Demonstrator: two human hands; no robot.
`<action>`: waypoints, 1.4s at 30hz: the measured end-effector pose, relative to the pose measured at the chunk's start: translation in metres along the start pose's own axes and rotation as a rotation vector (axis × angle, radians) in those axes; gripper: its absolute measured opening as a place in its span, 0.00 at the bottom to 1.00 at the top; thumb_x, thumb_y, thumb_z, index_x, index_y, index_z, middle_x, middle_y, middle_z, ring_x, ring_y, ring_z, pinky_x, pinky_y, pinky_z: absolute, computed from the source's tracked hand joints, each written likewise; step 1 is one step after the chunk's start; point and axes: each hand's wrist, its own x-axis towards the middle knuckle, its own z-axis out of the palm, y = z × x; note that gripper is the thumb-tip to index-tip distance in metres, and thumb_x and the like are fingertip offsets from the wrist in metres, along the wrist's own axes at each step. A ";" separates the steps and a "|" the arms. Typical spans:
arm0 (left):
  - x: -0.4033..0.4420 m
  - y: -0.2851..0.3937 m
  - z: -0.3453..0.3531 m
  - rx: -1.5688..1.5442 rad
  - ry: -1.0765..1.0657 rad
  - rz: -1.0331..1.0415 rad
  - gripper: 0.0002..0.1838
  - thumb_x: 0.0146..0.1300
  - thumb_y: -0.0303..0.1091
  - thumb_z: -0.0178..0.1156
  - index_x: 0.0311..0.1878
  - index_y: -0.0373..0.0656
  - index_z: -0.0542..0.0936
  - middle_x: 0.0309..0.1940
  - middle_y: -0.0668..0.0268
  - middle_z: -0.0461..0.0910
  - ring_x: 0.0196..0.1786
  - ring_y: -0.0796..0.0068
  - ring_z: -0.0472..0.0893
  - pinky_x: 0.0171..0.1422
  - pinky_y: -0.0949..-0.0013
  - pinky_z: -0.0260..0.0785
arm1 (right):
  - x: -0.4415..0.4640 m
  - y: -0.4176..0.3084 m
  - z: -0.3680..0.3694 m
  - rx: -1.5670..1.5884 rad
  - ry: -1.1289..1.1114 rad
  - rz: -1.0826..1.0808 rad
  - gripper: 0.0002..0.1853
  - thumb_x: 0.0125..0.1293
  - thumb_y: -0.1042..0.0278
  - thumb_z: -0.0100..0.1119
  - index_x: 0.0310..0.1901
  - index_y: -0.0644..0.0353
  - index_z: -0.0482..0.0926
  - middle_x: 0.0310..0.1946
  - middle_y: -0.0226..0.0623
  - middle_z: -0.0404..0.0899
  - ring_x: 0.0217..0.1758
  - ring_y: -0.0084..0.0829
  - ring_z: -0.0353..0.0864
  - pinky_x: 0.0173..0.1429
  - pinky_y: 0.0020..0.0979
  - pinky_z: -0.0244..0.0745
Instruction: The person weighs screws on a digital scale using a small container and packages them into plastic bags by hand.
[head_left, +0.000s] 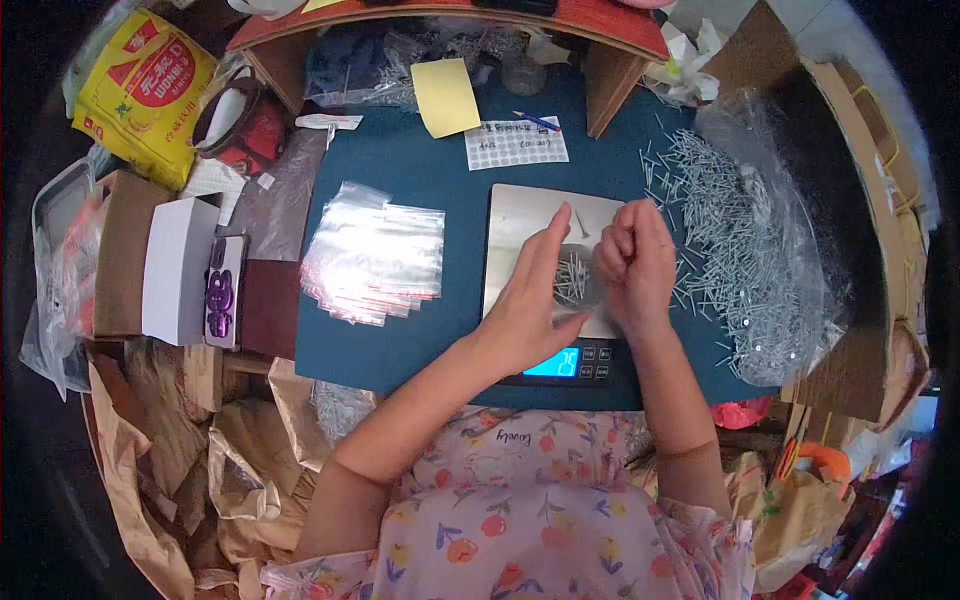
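A digital scale with a steel plate and a lit blue display lies in front of me. On its plate, a small clear dish holds a heap of screws. One loose screw rests on the plate behind the dish. My left hand is at the dish's left side, its fingers stretched out and thumb apart. Over the right edge of the plate, my right hand is closed with curled fingers; whatever is inside them is hidden.
A large pile of screws spreads from a clear plastic bag on the right. Clear zip bags are stacked at left. Behind stand a sticker sheet, a pen and a wooden shelf. A phone leans against a white box.
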 end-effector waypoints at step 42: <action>-0.076 -0.005 -0.066 0.053 0.270 -0.124 0.34 0.57 0.16 0.59 0.68 0.35 0.59 0.65 0.50 0.65 0.70 0.60 0.64 0.75 0.60 0.52 | 0.001 -0.068 -0.143 -1.505 0.108 -0.125 0.12 0.66 0.66 0.59 0.46 0.64 0.80 0.43 0.45 0.82 0.43 0.35 0.83 0.48 0.31 0.76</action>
